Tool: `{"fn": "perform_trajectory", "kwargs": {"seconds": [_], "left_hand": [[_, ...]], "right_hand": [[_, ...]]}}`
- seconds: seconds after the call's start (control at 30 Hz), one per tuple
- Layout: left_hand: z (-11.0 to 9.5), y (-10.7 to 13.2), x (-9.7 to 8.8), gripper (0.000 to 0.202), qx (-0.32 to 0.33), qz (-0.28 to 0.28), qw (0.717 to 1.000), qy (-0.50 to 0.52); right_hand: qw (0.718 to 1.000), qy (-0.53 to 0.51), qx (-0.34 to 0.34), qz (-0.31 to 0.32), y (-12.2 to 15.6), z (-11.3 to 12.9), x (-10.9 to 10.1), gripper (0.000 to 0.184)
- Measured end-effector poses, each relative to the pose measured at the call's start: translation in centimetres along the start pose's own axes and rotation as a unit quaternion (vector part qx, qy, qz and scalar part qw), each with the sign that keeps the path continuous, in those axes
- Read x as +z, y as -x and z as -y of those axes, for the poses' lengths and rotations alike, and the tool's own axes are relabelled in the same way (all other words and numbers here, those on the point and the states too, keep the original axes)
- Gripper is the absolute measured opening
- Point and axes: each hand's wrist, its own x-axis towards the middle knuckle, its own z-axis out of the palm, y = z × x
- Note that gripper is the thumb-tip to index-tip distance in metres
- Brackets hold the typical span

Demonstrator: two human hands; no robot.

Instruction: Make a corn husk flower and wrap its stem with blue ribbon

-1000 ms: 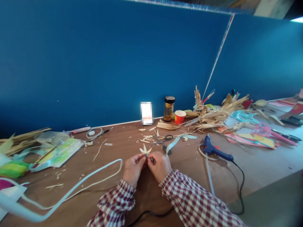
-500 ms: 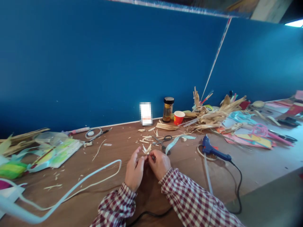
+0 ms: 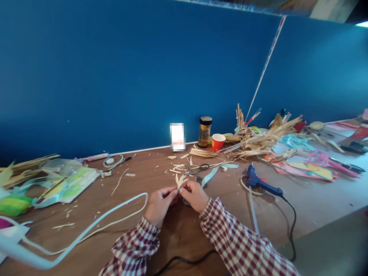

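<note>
Petals are the weak point from where I watch: the husk flower point(image 3: 179, 179) is a few thin, pale, pointed strips meeting at a narrow base, and I'd expect one to split or slide out if the fingertips squeeze unevenly or twist against each other. Should either pinch slacken before the base is bound firmly, the strips could fan out and lose their order.

Second worry: the light-blue ribbon point(image 3: 211, 175) lies just beyond the right hand point(image 3: 196, 196), with grey-handled scissors point(image 3: 204, 167) beside it; a wide sweep to the far right could drag one into the other. A bluish-green scrap point(image 3: 186, 202) shows under that hand; whether it joins the ribbon, I can't tell. Blue glue gun point(image 3: 263, 186) rests on the right side of the table point(image 3: 184, 237), well apart from both sleeves. Hot or cold, unknown to me; its nozzle and trailing black cord would be the hazard for a careless forearm.

Grip: left hand point(image 3: 160, 204) has thumb and forefinger brought together at the flower's base. Right hand pinches the same spot from the other side, thumb against bent fingers. No visible gap at either pinch; the contact itself is partly covered by the fingers. Flower sits between the two hands, tips pointing to the far side, near the middle of the scene. Pressure: can't judge.
</note>
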Motion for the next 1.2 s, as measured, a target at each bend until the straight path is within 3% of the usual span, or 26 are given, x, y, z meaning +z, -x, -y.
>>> {"fn": "perform_trajectory", "kwargs": {"seconds": [0.2,0.53,0.77,1.2], "left_hand": [[-0.16,-0.14,-0.73,0.023,0.1,0.014,0.983,-0.156],[-0.58,0.19,-0.77,0.02,0.177,-0.011,0.942,-0.285],[-0.81,0.16,-0.84,0.021,0.175,0.017,0.931,-0.32],[0.08,-0.18,-0.6,0.031,0.142,0.02,0.949,-0.281]], "right_hand": [[0.998,0.048,-0.031,-0.014,0.0,-0.52,0.09,0.007],[0.998,0.032,-0.052,-0.007,0.11,-0.77,0.04,0.012],[0.999,0.031,-0.03,-0.011,0.27,-0.5,0.08,0.013],[0.997,0.062,-0.022,-0.031,0.15,-0.89,0.22,0.017]]}}
